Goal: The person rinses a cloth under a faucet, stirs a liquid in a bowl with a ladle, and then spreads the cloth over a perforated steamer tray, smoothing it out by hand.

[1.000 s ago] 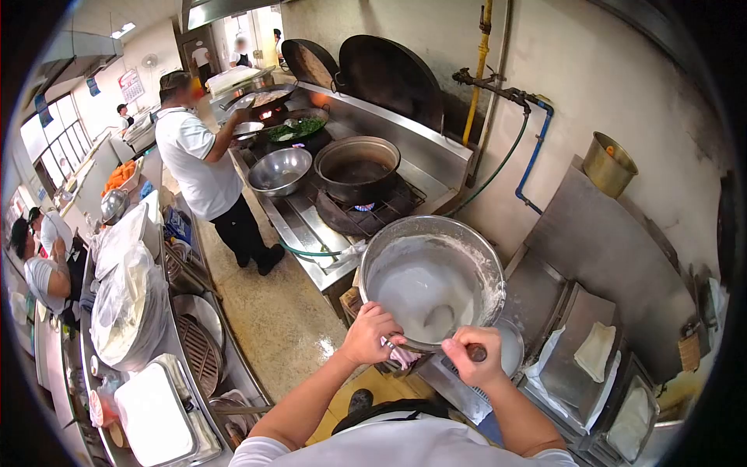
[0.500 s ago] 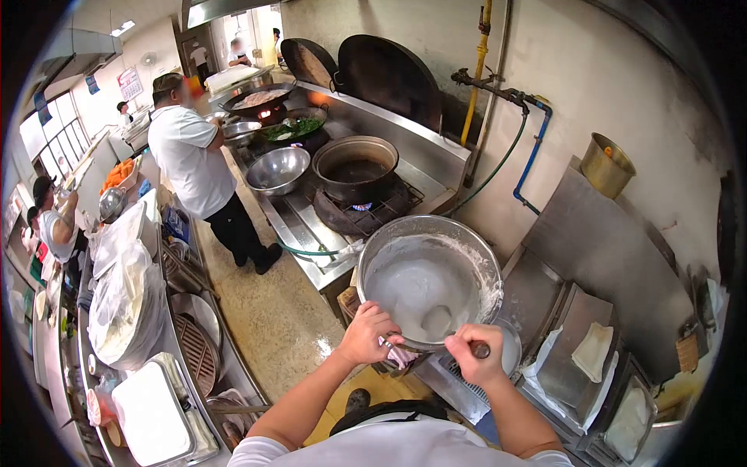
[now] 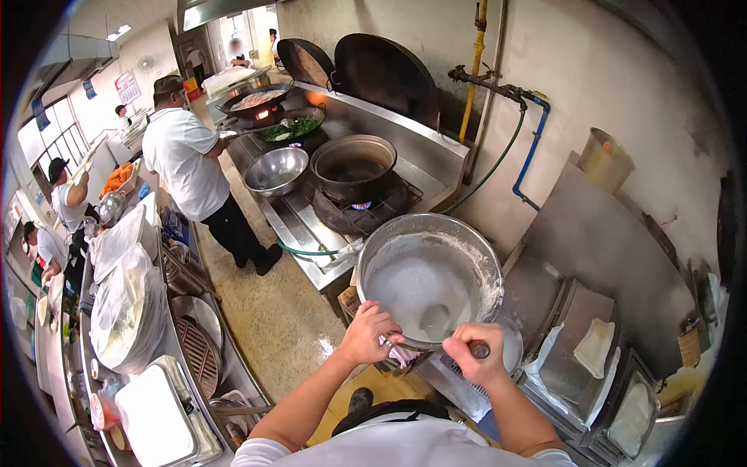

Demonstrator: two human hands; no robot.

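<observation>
A large metal bowl [image 3: 492, 268] holds a thin white liquid, with white residue on its inner right wall. My left hand [image 3: 370, 333] is closed on the bowl's front left rim, near a pinkish cloth [image 3: 403, 356]. At the front right rim, my right hand [image 3: 476, 352] is wrapped round the dark handle of a ladle. The ladle's round head [image 3: 435, 320] lies in the liquid near the front wall.
Beyond the bowl, a dark pot [image 3: 353, 189] sits over a blue flame. A steel bowl [image 3: 276, 172] and woks stand farther along the stove. A co-worker [image 3: 187, 159] stands left of it. Trays and bagged items line the left counter [image 3: 243, 366].
The ladle's head has shifted very slightly in the liquid. The nearby co-worker's arms have moved, and people at the far left have changed posture. Both my hands keep their places.
</observation>
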